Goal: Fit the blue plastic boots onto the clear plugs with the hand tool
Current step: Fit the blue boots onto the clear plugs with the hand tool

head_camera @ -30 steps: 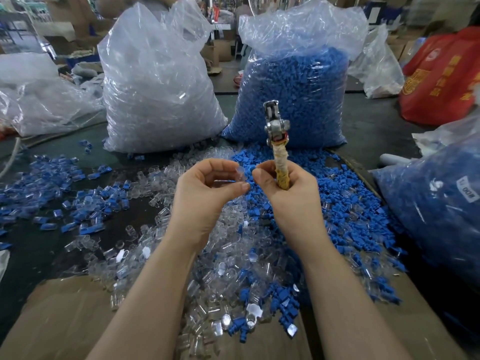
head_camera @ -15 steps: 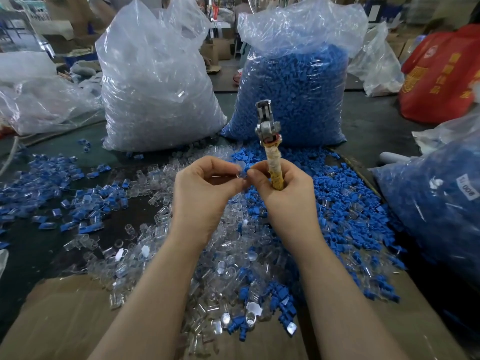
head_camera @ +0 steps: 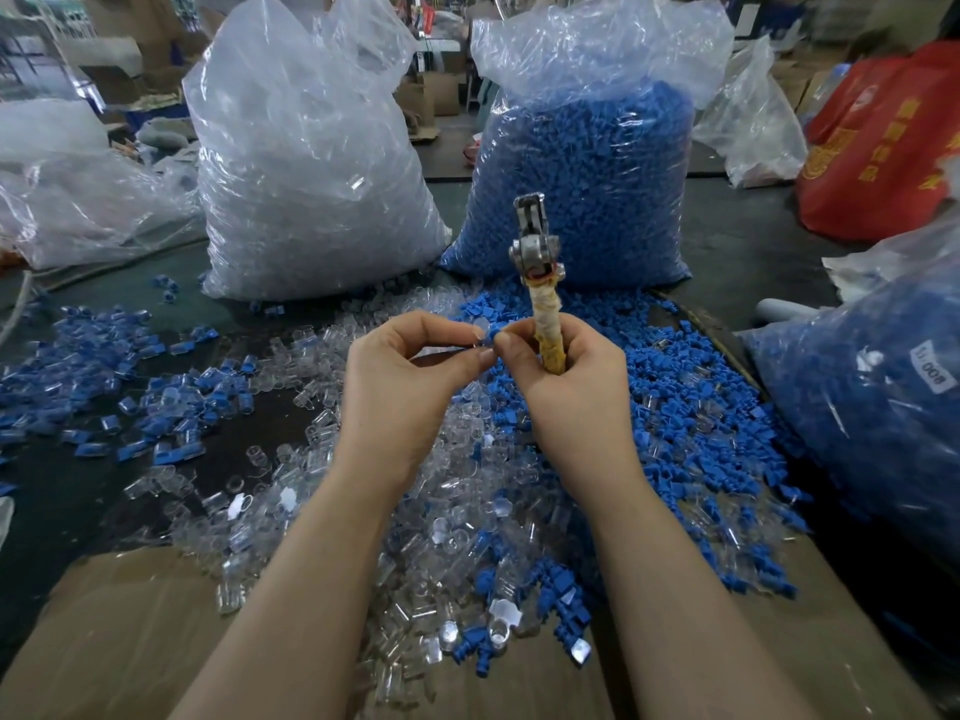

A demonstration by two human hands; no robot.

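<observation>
A blue boot (head_camera: 491, 339) and a clear plug (head_camera: 470, 348) are pinched together between both hands.

The plug is pinched by the left hand (head_camera: 410, 387); the tool (head_camera: 540, 283) is gripped upright in the right hand (head_camera: 566, 387) — above loose parts on the table (head_camera: 62, 511).

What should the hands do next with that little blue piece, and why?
Probably push the blue boot onto the clear plug. The left hand pinches the plug, and the right hand's thumb and finger meet it at the boot, so the two pieces look lined up. The tool, gripped in that same right hand, points up, away from them.
</observation>
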